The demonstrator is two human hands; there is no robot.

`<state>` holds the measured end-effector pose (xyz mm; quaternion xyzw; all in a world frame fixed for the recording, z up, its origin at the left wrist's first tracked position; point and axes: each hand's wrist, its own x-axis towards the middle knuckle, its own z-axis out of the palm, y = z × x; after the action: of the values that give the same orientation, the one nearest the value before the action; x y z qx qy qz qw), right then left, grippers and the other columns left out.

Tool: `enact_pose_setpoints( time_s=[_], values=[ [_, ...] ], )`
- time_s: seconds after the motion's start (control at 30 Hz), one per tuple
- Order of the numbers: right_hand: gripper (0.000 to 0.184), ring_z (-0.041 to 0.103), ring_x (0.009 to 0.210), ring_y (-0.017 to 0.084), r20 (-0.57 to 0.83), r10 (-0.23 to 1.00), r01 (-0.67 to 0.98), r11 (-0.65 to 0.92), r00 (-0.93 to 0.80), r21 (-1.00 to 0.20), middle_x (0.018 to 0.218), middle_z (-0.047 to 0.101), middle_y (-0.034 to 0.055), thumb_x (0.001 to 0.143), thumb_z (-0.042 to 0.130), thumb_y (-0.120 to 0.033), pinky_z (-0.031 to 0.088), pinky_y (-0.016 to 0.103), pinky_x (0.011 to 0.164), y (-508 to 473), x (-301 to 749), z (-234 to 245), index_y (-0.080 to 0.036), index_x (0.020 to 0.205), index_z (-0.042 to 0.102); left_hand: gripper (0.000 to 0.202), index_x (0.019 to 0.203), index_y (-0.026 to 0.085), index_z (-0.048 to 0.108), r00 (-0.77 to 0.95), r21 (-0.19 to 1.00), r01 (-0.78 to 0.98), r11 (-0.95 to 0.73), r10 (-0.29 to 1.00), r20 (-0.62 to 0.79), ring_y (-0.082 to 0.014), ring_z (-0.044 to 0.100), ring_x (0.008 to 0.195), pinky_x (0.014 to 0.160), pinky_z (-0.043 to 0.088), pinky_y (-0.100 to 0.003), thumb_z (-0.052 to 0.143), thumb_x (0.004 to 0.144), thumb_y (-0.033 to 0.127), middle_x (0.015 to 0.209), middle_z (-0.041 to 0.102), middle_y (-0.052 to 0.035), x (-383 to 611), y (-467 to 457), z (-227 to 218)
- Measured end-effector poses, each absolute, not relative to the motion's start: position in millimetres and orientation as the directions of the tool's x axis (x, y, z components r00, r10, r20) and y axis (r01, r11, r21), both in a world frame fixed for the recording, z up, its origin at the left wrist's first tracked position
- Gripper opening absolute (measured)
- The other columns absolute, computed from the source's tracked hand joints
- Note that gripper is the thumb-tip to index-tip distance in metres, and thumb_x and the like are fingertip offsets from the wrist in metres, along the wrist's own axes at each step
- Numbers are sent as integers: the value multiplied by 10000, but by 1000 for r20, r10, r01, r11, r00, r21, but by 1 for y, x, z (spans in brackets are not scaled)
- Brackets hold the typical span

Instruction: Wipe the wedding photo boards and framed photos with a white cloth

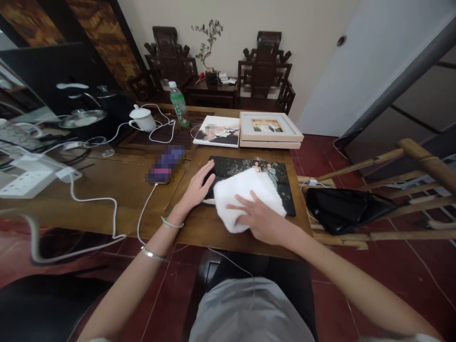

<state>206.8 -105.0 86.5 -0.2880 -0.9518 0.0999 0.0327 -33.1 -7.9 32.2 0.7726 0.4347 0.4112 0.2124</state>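
Note:
A dark wedding photo panel (288, 190) lies flat on the wooden table, showing a couple among foliage. My left hand (198, 186) rests at its left edge, fingers stretched out and holding nothing. Over the panel's lower middle is a folded white fluffy towel (249, 190). My right hand (261, 217) grips the towel's near side, with the fingers spread on top and the thumb tucked against a fold. The towel covers much of the picture, so the part beneath is hidden.
Behind the panel lie a white-edged photo print (219, 132) and stacked framed photos (271, 128). To the left are a phone (165, 164) on a cable, a lidded white cup (142, 118), a green bottle (179, 105) and a power strip (30, 175). A black bag (338, 209) sits on the right chair.

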Motion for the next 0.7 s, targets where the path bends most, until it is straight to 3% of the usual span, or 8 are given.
enact_pose_setpoints(
  time_s=[0.13, 0.33, 0.4, 0.5, 0.6, 0.7],
  values=[
    [615, 252, 1432, 270, 71, 667, 640, 735, -741, -222, 1465, 465, 78, 637, 391, 80, 193, 637, 1129, -86, 234, 85, -204, 1116, 652, 499, 1332, 164, 542, 347, 664, 515, -541, 841, 416, -242, 421, 1361, 1151, 303, -459, 435, 950, 466, 1428, 501, -121, -34, -5, 27],
    [620, 300, 1412, 286, 89, 825, 767, 553, -558, -326, 1346, 579, 124, 677, 367, 35, 197, 638, 1105, -27, 218, 85, -159, 1221, 592, 446, 1276, 182, 594, 354, 662, 511, -548, 836, 419, -257, 438, 1348, 1144, 309, -491, 449, 941, 439, 1404, 528, -116, -34, -1, 24],
    [625, 396, 1358, 287, 125, 845, 757, 524, -521, -390, 1321, 603, 91, 693, 360, 18, 230, 608, 1096, -8, 197, 88, -180, 1244, 582, 445, 1273, 184, 596, 356, 658, 515, -550, 835, 419, -262, 437, 1348, 1145, 306, -494, 451, 939, 438, 1404, 529, -113, -35, -1, 23],
    [567, 559, 1186, 260, 181, 833, 679, 536, -523, -501, 1284, 634, 51, 726, 369, -24, 357, 452, 1044, 17, 161, 95, -193, 1208, 616, 439, 1256, 179, 608, 351, 648, 532, -545, 838, 417, -272, 469, 1320, 1138, 321, -487, 462, 930, 434, 1381, 552, -110, -37, 1, 21],
    [512, 585, 1114, 251, 185, 808, 624, 558, -560, -546, 1273, 642, 53, 755, 391, -64, 418, 347, 958, 36, 130, 101, -178, 1192, 635, 431, 1233, 163, 622, 347, 638, 548, -540, 841, 415, -281, 512, 1275, 1122, 348, -481, 469, 922, 420, 1338, 586, -118, -38, 2, 19],
    [517, 579, 1112, 258, 148, 805, 653, 559, -574, -511, 1264, 648, 44, 759, 402, -68, 411, 349, 955, 46, 117, 102, -191, 1205, 633, 422, 1231, 169, 623, 343, 641, 546, -540, 842, 417, -281, 520, 1266, 1116, 355, -486, 469, 918, 406, 1325, 597, -110, -38, 2, 19]
  ],
)
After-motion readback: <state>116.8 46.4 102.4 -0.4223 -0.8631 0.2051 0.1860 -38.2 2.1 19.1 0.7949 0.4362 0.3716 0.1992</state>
